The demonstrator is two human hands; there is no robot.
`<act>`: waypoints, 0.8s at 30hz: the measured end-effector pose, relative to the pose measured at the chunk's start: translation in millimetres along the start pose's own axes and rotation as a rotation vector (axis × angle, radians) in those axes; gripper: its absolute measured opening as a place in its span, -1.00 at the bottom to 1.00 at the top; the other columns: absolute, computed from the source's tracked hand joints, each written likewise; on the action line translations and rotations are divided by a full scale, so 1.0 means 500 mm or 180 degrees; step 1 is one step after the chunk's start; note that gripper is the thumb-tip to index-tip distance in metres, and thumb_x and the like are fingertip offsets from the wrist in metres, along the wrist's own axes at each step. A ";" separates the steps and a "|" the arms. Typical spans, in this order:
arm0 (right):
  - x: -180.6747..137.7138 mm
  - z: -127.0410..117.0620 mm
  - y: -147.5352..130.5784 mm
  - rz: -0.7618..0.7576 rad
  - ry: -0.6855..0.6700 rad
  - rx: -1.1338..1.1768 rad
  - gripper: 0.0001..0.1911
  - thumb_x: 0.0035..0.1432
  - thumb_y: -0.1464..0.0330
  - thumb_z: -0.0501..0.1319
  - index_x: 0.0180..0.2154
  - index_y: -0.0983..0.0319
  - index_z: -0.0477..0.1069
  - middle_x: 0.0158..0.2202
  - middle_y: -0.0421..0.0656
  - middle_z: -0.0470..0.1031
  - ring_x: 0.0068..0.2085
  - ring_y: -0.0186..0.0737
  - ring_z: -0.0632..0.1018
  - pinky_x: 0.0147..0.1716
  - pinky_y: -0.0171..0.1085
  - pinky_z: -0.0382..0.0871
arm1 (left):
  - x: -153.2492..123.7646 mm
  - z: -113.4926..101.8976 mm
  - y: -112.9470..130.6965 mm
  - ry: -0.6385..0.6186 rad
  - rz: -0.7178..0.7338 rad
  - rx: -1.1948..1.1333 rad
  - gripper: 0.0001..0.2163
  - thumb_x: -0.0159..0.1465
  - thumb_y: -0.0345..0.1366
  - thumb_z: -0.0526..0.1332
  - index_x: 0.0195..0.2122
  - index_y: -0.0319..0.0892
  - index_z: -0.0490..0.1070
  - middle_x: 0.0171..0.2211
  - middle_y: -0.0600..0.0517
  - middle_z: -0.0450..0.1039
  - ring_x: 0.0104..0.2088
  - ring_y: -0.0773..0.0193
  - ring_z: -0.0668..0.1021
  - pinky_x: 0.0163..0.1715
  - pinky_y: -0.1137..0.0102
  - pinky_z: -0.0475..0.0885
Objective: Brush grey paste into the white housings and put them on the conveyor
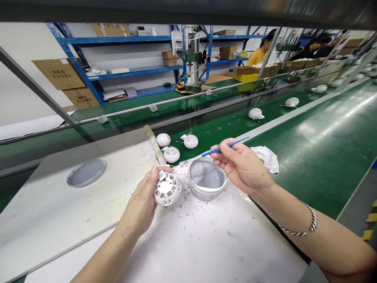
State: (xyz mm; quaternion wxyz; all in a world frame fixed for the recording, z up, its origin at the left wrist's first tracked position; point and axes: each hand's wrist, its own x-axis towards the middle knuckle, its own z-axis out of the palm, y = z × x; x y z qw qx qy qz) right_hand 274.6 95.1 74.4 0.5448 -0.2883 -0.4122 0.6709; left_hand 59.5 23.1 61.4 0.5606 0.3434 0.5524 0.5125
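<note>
A round white vented plastic housing (pixel 167 189) is in my left hand (pixel 141 202), its slotted face turned up toward me. My right hand (pixel 242 167) pinches a thin brush with a blue handle (pixel 216 150); its pale tip points left, just above and behind the housing. Below the brush stands a white tub (pixel 206 193) of grey paste, close to the right of the housing. Behind the tub, several similar white housings (pixel 171 155) sit on the green belt. A crumpled white cloth (pixel 266 158) lies to the right, beyond my right hand.
A pale board (pixel 97 214) on the left bears a round lid (pixel 86 173) coated with grey paste. Grey flecks dot the white sheet (pixel 200 243). More housings (pixel 256 113) lie along the green conveyor. A grey beam crosses overhead. Co-workers (pixel 259 55) sit at the far right.
</note>
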 end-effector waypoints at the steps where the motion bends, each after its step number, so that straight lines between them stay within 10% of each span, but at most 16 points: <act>1: -0.007 0.009 0.004 -0.0086 -0.0109 -0.0127 -0.79 0.04 0.27 0.39 -0.41 0.18 0.39 -0.34 -0.25 0.58 -0.36 -0.40 0.60 -0.38 -0.45 0.49 | -0.004 0.003 0.000 -0.0042 -0.0015 -0.0003 -0.55 0.16 0.16 0.17 -0.15 -0.09 0.46 -0.39 0.06 0.46 -0.49 0.35 0.38 -0.58 0.52 0.28; 11: -0.070 0.016 0.034 -0.1519 -0.0888 -0.1484 -0.87 0.20 0.48 0.22 -0.26 0.12 0.43 -0.25 -0.19 0.60 -0.19 -0.22 0.62 -0.21 -0.21 0.56 | -0.021 0.013 0.001 -0.0223 -0.0028 0.0237 -0.51 0.15 0.20 0.15 -0.14 -0.11 0.47 -0.28 -0.01 0.51 -0.33 0.24 0.44 -0.39 0.44 0.30; 17: -0.069 -0.005 -0.004 -0.2929 -0.2440 -0.2832 -0.62 0.21 0.58 0.09 -0.01 0.10 0.37 -0.11 -0.10 0.59 -0.10 -0.17 0.62 -0.22 -0.16 0.50 | -0.024 0.014 0.006 -0.0201 -0.0179 0.0174 -0.49 0.13 0.21 0.15 -0.16 -0.12 0.47 -0.38 0.01 0.48 -0.44 0.29 0.40 -0.53 0.48 0.23; 24: -0.073 -0.024 -0.013 -0.2863 -0.2090 -0.2657 -0.52 0.11 0.64 0.15 0.01 0.09 0.35 -0.08 -0.14 0.58 -0.09 -0.25 0.60 -0.15 -0.18 0.44 | -0.030 0.007 0.016 -0.0312 -0.0162 0.0246 -0.55 0.19 0.18 0.10 -0.15 -0.06 0.45 -0.34 0.03 0.49 -0.43 0.30 0.39 -0.53 0.49 0.24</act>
